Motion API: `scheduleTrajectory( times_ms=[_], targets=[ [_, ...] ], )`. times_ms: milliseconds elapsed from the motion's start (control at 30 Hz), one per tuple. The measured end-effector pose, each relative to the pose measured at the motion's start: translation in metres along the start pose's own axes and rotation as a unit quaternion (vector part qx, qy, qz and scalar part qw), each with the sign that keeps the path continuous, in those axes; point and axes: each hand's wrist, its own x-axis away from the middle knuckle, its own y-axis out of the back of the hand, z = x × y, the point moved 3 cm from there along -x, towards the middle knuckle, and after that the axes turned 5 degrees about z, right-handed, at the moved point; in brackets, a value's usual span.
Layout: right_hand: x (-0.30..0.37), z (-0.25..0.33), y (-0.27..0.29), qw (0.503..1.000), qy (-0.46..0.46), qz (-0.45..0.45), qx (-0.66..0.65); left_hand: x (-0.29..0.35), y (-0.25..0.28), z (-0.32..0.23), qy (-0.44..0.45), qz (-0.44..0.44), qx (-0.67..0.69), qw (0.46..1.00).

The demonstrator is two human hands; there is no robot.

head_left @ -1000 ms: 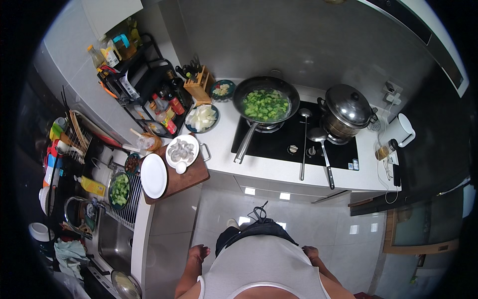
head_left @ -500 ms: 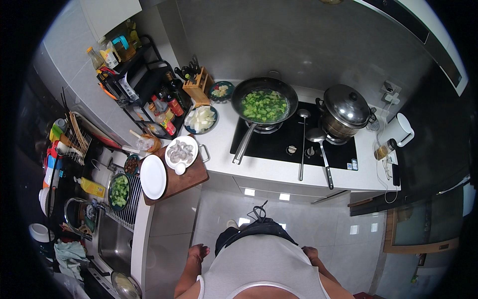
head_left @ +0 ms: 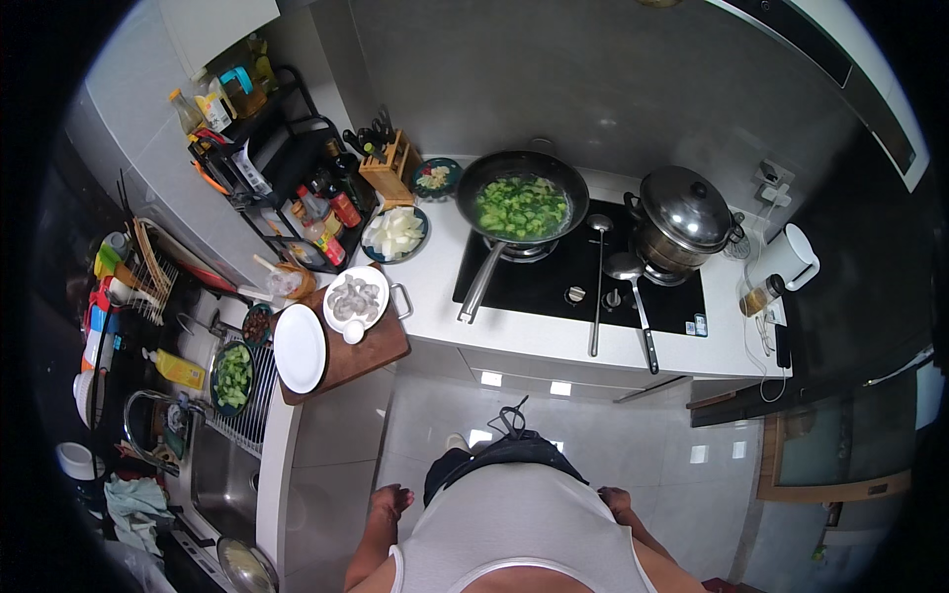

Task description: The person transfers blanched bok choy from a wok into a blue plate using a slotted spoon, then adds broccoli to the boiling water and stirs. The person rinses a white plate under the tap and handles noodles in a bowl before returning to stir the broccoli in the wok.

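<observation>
My left hand (head_left: 394,499) hangs at my side, its fingers loosely bent and a little apart, with nothing in it. On the other side my right hand (head_left: 615,500) is held near my hip with its fingers curled in; no object shows in it. Both are well away from the counter. Chopped green vegetables (head_left: 521,208) sit in liquid in a dark frying pan (head_left: 478,168) on the left burner, the handle pointing toward me. A ladle (head_left: 597,287) and a spatula (head_left: 638,306) lie across the black cooktop (head_left: 573,272). To their right stands a lidded steel pot (head_left: 684,212).
A cutting board (head_left: 371,361) bears a white plate (head_left: 300,348) and a white dish of peeled shrimp (head_left: 354,299). Behind are a plate of pale slices (head_left: 395,234) and a knife block (head_left: 390,170). A bowl of cut greens (head_left: 233,380) sits by the sink (head_left: 222,479).
The whole view has shifted very slightly, so the counter things appear a few pixels further left. Both hands stay at my sides and nothing has been picked up.
</observation>
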Motion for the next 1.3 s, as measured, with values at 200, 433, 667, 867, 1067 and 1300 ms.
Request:
scheduleTrajectory(
  times_ms=[200,433,667,867,1067,1300],
  targets=[
    [0.001,-0.001,0.001,0.992,-0.005,-0.008,-0.127,0.01,-0.004,-0.003,0.003,-0.005,-0.003,1.0],
    [0.002,-0.003,0.002,0.993,0.013,-0.002,-0.115,0.013,-0.006,-0.004,0.0,-0.003,-0.003,1.0],
    [0.002,-0.005,0.0,0.996,-0.004,0.003,-0.091,-0.006,0.004,0.002,0.015,0.006,-0.002,1.0],
    [0.01,0.025,0.009,0.997,-0.057,0.027,0.042,0.0,0.001,-0.001,0.003,-0.002,0.0,1.0],
    [0.013,0.029,0.009,0.986,-0.157,0.035,-0.054,0.002,0.001,-0.003,0.001,0.014,0.005,1.0],
    [0.005,0.009,-0.005,0.989,-0.117,0.017,0.092,0.002,-0.005,-0.008,-0.001,0.023,0.009,1.0]
  ],
)
